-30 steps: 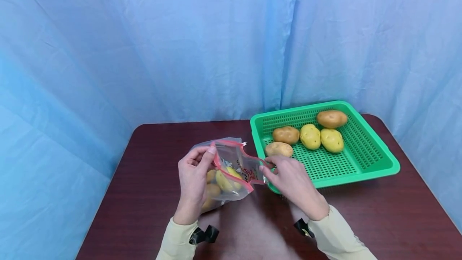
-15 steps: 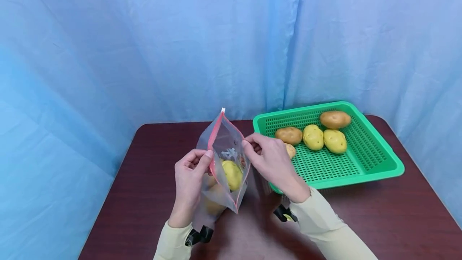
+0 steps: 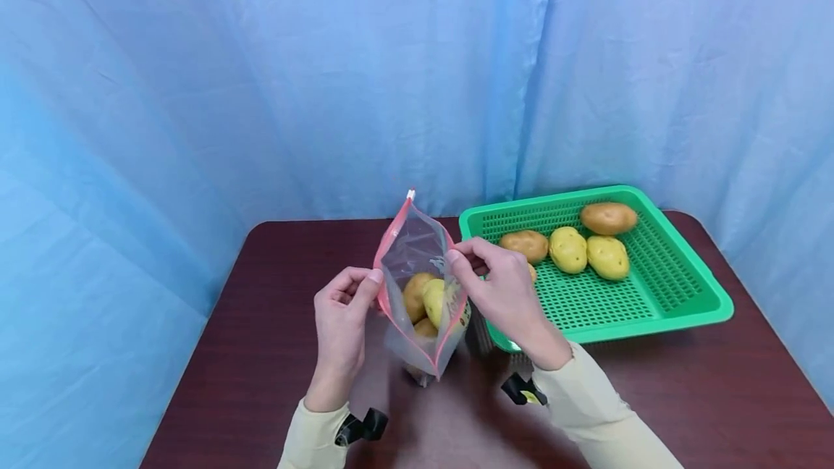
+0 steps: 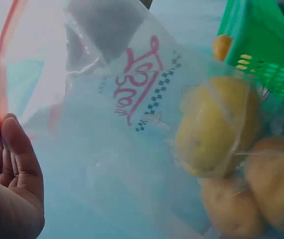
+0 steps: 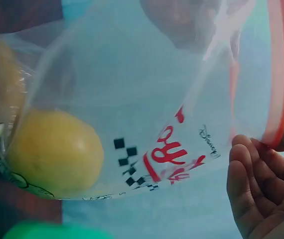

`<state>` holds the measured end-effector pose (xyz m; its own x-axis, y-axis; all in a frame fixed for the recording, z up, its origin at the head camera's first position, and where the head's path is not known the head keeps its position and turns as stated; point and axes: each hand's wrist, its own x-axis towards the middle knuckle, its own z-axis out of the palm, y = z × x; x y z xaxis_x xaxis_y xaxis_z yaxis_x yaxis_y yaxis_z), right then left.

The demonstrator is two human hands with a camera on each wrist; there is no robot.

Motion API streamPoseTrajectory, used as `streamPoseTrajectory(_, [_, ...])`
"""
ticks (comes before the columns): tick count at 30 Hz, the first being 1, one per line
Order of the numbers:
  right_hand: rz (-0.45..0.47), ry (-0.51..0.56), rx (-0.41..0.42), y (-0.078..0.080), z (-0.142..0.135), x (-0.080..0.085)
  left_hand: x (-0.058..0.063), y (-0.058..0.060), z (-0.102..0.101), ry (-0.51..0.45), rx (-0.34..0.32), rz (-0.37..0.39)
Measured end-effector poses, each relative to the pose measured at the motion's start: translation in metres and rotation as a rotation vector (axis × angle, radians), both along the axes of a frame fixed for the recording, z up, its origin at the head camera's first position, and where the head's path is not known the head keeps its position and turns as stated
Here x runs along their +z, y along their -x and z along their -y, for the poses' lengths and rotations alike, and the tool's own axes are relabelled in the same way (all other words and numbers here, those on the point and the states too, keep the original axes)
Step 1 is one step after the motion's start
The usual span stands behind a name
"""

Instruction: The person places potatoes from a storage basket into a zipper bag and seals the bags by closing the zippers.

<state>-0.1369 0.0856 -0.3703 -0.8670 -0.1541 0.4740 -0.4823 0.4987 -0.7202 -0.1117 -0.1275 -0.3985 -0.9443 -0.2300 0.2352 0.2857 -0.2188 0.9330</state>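
Observation:
A clear zip bag (image 3: 409, 244) with a pink-edged mouth and a white slider stands spread wide between my hands. Inside it are a yellow potato (image 3: 434, 301) and two brown potatoes, one of them a brown potato (image 3: 415, 297) at the back. My left hand (image 3: 343, 324) pinches the left edge of the mouth between thumb and fingers. On the opposite edge, my right hand (image 3: 504, 292) pinches the pink strip the same way. Red lettering and a black checker print show on the bag's side (image 5: 169, 154) in the right wrist view.
To the right, a green basket (image 3: 691, 288) holds two yellow potatoes (image 3: 568, 250) and several brown ones, such as the brown potato (image 3: 609, 218) at the back. My right hand partly covers one near the basket's left side. A blue curtain (image 3: 365, 93) hangs behind the dark table (image 3: 260, 353).
My right hand has moved left and up from the bag's near right corner to the middle of its right edge. The mouth has turned and spread wider, and the bag now stands more upright.

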Motion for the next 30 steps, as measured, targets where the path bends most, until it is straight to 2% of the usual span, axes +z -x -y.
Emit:
streamPoseTrajectory(5, [0.084,-0.060,-0.023,-0.003,-0.019,-0.015,-0.009,-0.001,-0.011,0.054,-0.109,0.020])
streamPoseTrajectory(9, [0.129,-0.089,-0.034,-0.005,-0.034,-0.022,-0.012,-0.003,-0.019,0.068,-0.149,0.031])
streamPoseTrajectory(13, [0.124,-0.114,-0.045,-0.006,-0.051,-0.024,-0.013,-0.003,-0.023,0.069,-0.161,0.040])
streamPoseTrajectory(19, [0.042,-0.204,-0.049,-0.003,-0.076,-0.017,-0.012,-0.004,-0.025,0.063,-0.154,0.046])
streamPoseTrajectory(25, [-0.007,-0.288,0.004,0.008,-0.095,-0.013,-0.013,-0.003,-0.027,0.054,-0.158,0.053])
streamPoseTrajectory(30, [-0.001,-0.349,0.034,0.018,-0.104,-0.013,-0.014,-0.003,-0.028,0.054,-0.156,0.057])
